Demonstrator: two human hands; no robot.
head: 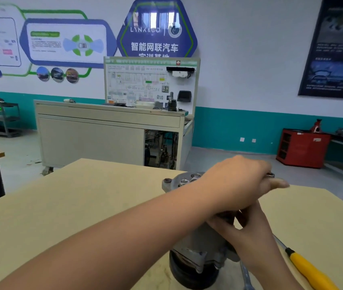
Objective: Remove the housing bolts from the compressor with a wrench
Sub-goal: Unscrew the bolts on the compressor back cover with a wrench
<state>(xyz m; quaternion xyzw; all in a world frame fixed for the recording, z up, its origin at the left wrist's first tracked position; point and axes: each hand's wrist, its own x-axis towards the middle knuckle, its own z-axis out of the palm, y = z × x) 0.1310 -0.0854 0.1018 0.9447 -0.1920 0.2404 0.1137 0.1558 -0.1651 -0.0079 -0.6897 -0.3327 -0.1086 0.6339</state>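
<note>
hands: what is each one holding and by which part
The left hand grips what looks like the wrench near its outer end; the right hand holds the compressor by its body.

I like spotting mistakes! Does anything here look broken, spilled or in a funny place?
Nothing looks spilled or broken. One oddity: the grey cabinet behind the table has an open side, with wires and parts showing.

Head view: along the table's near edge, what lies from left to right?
Compressor → spare wrench → yellow screwdriver.
</note>
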